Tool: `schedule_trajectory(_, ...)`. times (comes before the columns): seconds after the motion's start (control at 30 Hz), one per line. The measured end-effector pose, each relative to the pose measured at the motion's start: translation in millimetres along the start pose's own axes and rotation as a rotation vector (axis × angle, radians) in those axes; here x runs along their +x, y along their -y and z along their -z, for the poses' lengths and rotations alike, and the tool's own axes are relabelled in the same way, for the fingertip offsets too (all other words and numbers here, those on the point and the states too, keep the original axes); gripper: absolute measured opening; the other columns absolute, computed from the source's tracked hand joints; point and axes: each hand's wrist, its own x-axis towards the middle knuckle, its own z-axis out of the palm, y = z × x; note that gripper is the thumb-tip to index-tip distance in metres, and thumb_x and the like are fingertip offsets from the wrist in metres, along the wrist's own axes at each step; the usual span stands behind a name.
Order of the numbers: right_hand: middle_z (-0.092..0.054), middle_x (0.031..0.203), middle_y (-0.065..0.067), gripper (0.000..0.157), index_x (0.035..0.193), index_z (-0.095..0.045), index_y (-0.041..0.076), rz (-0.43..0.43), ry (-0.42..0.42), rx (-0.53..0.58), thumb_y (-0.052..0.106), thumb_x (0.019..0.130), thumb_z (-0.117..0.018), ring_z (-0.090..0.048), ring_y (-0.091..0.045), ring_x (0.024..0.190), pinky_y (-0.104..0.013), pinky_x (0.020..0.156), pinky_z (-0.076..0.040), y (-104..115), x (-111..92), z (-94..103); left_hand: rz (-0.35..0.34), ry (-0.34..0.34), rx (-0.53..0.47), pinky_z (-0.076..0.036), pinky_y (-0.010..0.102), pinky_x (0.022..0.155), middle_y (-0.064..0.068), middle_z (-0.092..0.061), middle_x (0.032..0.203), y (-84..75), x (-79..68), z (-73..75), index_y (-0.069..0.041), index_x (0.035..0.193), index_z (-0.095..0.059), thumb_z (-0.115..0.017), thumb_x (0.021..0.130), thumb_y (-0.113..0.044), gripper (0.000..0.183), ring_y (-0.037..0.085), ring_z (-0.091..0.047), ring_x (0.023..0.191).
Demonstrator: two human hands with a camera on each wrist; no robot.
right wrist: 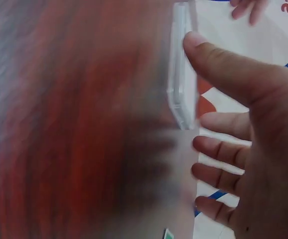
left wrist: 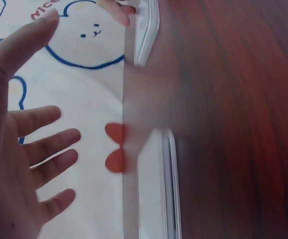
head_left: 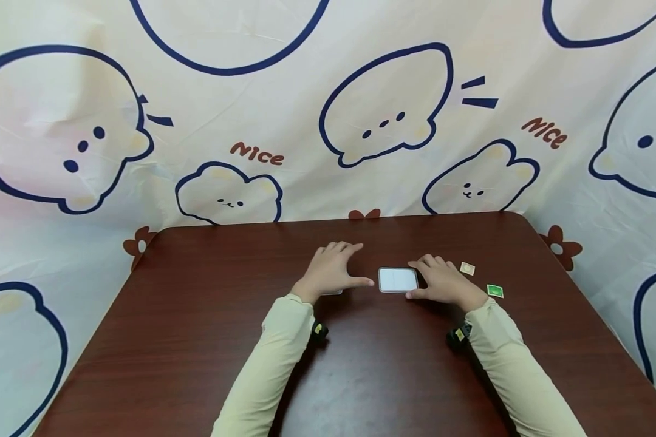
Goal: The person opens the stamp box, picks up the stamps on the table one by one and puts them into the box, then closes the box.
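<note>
A flat white rectangular case point(head_left: 398, 280) with a thin pale rim lies on the table between the hands. My right hand point(head_left: 443, 280) is at its right end, thumb by the near corner and fingers by the far corner. In the right wrist view the thumb overlaps the case point(right wrist: 181, 69) while the other fingers stay spread. My left hand point(head_left: 330, 269) hovers left of it with thumb and fingers wide apart, holding nothing. Below that hand lies a second flat white case point(left wrist: 154, 194), mostly hidden by the hand in the head view.
Right of my right hand lie a small beige square piece point(head_left: 467, 268) and a small green piece point(head_left: 495, 291). The dark brown table point(head_left: 382, 376) ends at a cloth backdrop point(head_left: 306, 121) with cartoon outlines behind and at both sides.
</note>
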Motion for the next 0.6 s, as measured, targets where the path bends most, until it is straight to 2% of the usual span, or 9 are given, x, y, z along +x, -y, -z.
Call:
schedule_trajectory(0.2,-0.051,0.126,-0.021,0.079,0.139,-0.047,0.002,-0.035,0.049,0.012,0.051,0.082,-0.07,-0.05,-0.038,0.113,-0.054,0.089,-0.041,2.0,5.7,3.8,0.015,0.124,-0.032,-0.032,0.047,0.11,0.004,-0.043,0.148,-11.5,17.5,-9.0,-0.025,0.149,-0.037,-0.068,0.075,-0.067,0.091,0.025,-0.04,0.135)
schedule_trajectory(0.37,-0.049,0.126,-0.021,0.073,0.139,-0.047,0.002,-0.058,0.075,0.039,0.044,0.085,-0.07,-0.052,-0.037,0.11,-0.054,0.089,-0.044,5.7,6.5,4.9,0.001,0.168,-0.026,-0.036,0.047,0.108,0.004,-0.044,0.149,-18.6,26.0,-17.5,-0.024,0.15,-0.036,-0.068,0.076,-0.066,0.091,0.026,-0.042,0.135)
schedule_trajectory(0.5,-0.048,0.126,-0.02,0.071,0.139,-0.047,0.002,-0.083,0.093,0.056,0.04,0.085,-0.071,-0.051,-0.035,0.108,-0.052,0.087,-0.046,7.5,5.8,4.1,-0.024,0.199,-0.014,-0.04,0.045,0.105,0.005,-0.045,0.148,-22.3,27.7,-26.2,-0.024,0.15,-0.037,-0.067,0.077,-0.067,0.09,0.026,-0.045,0.134)
schedule_trajectory(0.6,-0.047,0.125,-0.02,0.07,0.139,-0.047,0.003,-0.085,0.1,0.06,0.041,0.085,-0.071,-0.052,-0.033,0.106,-0.05,0.086,-0.047,9.1,6.5,3.3,-0.012,0.218,0.004,-0.042,0.044,0.103,0.004,-0.044,0.148,-23.2,27.4,-30.1,-0.025,0.148,-0.039,-0.067,0.077,-0.065,0.087,0.025,-0.044,0.134)
